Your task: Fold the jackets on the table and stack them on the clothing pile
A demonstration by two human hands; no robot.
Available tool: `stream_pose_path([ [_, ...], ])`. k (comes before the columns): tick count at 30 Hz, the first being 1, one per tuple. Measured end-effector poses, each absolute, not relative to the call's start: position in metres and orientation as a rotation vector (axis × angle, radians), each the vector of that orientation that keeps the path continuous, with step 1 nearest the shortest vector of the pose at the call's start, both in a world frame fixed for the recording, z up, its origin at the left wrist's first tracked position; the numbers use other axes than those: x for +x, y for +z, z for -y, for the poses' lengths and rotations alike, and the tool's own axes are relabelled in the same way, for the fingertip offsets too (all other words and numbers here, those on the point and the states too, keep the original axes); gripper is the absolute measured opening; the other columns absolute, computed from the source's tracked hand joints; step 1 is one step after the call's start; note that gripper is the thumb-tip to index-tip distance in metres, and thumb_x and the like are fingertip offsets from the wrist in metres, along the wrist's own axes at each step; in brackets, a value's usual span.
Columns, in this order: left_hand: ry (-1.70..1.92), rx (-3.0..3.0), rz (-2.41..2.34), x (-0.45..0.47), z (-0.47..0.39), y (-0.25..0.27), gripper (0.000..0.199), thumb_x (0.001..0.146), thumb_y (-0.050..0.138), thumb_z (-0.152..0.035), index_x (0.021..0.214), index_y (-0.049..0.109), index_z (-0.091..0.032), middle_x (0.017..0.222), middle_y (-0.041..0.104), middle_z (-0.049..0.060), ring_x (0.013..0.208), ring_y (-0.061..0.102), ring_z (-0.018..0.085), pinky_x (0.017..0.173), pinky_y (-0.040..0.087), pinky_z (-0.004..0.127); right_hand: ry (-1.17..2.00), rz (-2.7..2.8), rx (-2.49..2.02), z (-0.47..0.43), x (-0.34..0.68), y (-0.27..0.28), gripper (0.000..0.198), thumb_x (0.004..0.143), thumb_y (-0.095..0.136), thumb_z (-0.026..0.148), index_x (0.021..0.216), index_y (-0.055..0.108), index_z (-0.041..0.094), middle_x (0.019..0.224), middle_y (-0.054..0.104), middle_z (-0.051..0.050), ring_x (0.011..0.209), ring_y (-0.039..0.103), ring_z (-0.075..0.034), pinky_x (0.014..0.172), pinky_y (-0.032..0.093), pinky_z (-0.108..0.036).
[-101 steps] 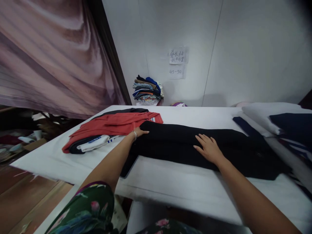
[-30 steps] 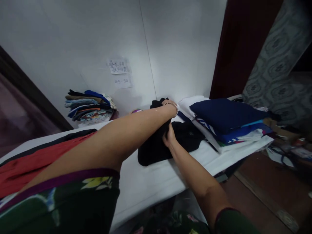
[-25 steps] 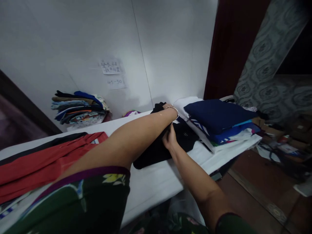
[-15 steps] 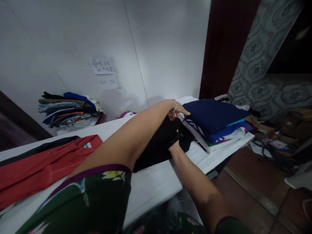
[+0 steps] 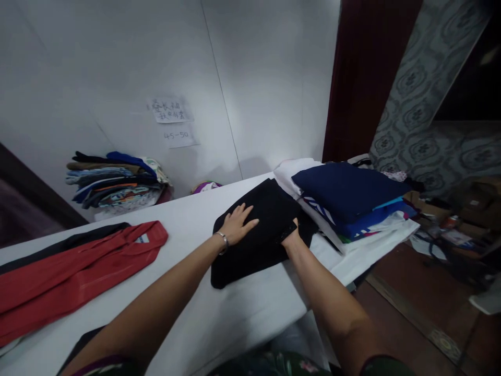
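A folded black garment [image 5: 258,245] lies on the white tabletop in front of me. My left hand [image 5: 237,225], with a bracelet at the wrist, rests flat on its upper left part, fingers spread. At the garment's right edge is my right hand [image 5: 291,233], wearing a black wristband. The thumb side of that hand shows, while its other fingers are tucked into the fabric and hidden; it appears to grip the edge. Just to the right sits a stack with a folded navy garment [image 5: 344,188] on top and blue and white pieces under it.
A red long-sleeved garment [image 5: 86,266] is spread at the left of the white table [image 5: 188,214]. Behind it, a tall pile of folded clothes [image 5: 117,180] stands by the wall. Handwritten paper signs [image 5: 174,109] hang above. Boxes [image 5: 483,201] clutter the right side.
My left hand has come back from the far right edge, near the navy stack, and now lies flat on the black garment. The garment's upper part now lies folded over.
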State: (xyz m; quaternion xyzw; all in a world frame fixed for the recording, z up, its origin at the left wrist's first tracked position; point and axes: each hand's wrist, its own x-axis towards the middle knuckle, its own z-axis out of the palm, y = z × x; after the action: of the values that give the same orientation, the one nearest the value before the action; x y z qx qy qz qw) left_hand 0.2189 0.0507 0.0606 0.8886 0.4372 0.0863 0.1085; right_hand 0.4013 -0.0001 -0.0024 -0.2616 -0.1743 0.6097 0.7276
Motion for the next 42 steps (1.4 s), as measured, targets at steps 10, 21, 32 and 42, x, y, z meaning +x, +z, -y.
stream_pose_path([
  [10, -0.026, 2.806, -1.288, 0.293, -0.034, 0.011, 0.083, 0.08, 0.02, -0.073, 0.146, 0.028, -0.023, 0.154, 0.016, 0.013, 0.141, 0.008, 0.037, 0.106, 0.001, 0.065, 1.306, 0.614, -1.117, 0.037, 0.49, -0.008, 0.046, 0.08, 0.05, 0.057, 0.092, 0.07, 0.017, 0.091, 0.072, -0.011, 0.101, 0.064, -0.027, 0.086, 0.051, -0.039],
  [21, 0.095, 2.857, -1.288, 0.297, -0.029, 0.002, 0.071, 0.085, 0.029, -0.059, 0.145, 0.029, -0.023, 0.154, 0.019, 0.014, 0.139, 0.009, 0.041, 0.104, 0.0, 0.068, 0.212, 1.818, -1.265, 0.057, 0.393, 0.094, 0.055, 0.086, 0.053, 0.046, 0.138, 0.042, 0.029, 0.147, 0.038, -0.004, 0.137, 0.029, -0.023, 0.113, 0.02, -0.048],
  [32, 0.114, 2.701, -1.247, 0.267, -0.042, 0.031, 0.079, 0.081, 0.028, -0.069, 0.134, 0.046, -0.014, 0.146, 0.037, 0.015, 0.138, 0.022, 0.032, 0.111, 0.009, 0.055, 0.534, 1.757, -2.02, -0.05, 0.457, -0.018, 0.054, 0.091, 0.039, 0.049, 0.141, 0.035, 0.029, 0.153, 0.023, -0.006, 0.142, 0.014, -0.024, 0.11, 0.004, -0.058],
  [42, 0.267, 2.251, -1.575, 0.217, -0.08, 0.0, 0.081, 0.08, 0.023, -0.072, 0.141, 0.035, -0.02, 0.153, 0.022, 0.011, 0.141, 0.014, 0.032, 0.106, 0.017, 0.063, 0.605, 1.708, -1.926, -0.058, 0.459, -0.025, 0.056, 0.087, 0.047, 0.051, 0.139, 0.039, 0.029, 0.152, 0.024, -0.004, 0.142, 0.014, -0.024, 0.111, -0.001, -0.056],
])
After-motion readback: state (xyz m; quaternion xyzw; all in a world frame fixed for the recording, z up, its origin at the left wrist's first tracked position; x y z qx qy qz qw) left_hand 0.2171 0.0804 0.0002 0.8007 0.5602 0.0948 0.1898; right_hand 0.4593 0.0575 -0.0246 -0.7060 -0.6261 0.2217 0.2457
